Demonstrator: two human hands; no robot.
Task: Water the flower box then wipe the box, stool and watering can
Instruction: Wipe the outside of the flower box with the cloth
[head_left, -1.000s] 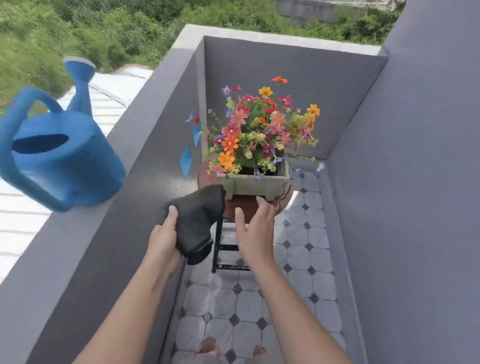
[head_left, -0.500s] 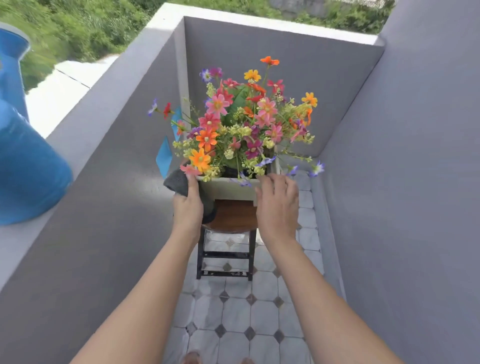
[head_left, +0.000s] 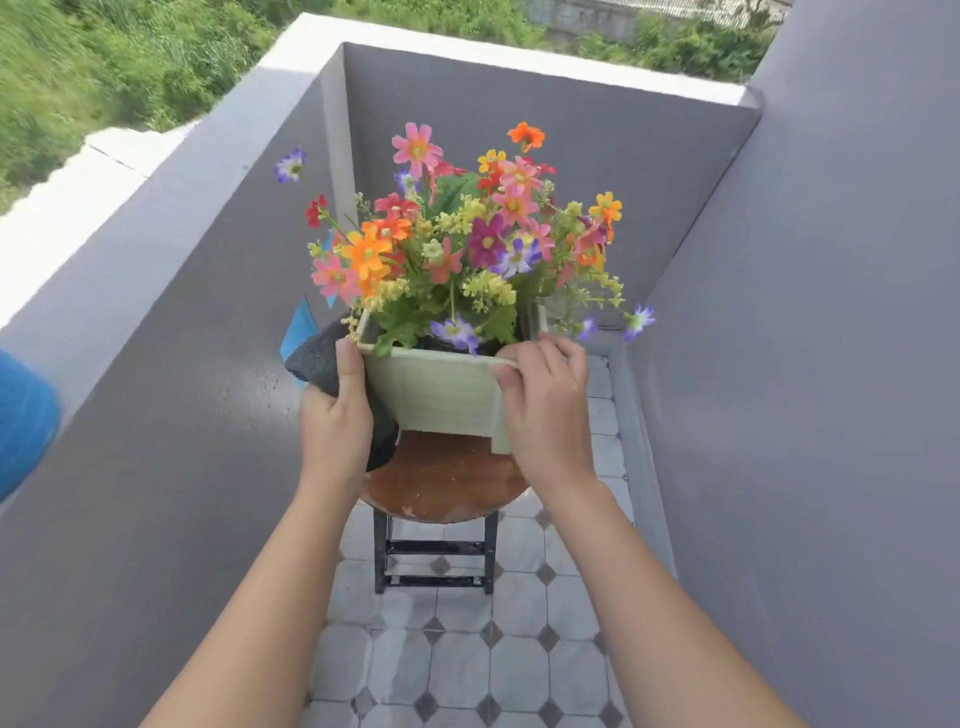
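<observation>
- Standing over the far half of the round seat of the stool (head_left: 441, 486), the flower box (head_left: 436, 397) is shown in the head view. Whether its feet rest on the seat cannot be told.
- The box is pale green and is filled with flowers (head_left: 467, 244) of pink, orange, yellow, red and purple, which spread well beyond its rim.
- The left hand (head_left: 335, 431) is laid against the left wall of the box, and a dark cloth (head_left: 314, 358) is gripped between palm and wall. The thumb is stretched up along the near left corner, and the other fingers are hidden behind the cloth.
- The cloth is bunched above the hand beside the left rim of the box, and a fold is seen below the hand at the left edge of the seat.
- The right hand (head_left: 545, 410) is closed on the near right corner of the box. The fingers are curled over the rim and the thumb is pressed to the near face.
- The near half of the brown seat is marked with pale scuffs. Black legs and rungs are seen beneath it, set on a tiled floor (head_left: 467, 670).
- The watering can (head_left: 23, 421), blue, is cut off by the left edge of the frame. It is placed at the top of the grey parapet (head_left: 156, 218), well apart from the box.
- Blue paper shapes (head_left: 298, 325) are seen against the parapet's inner face, just beside the cloth.
</observation>
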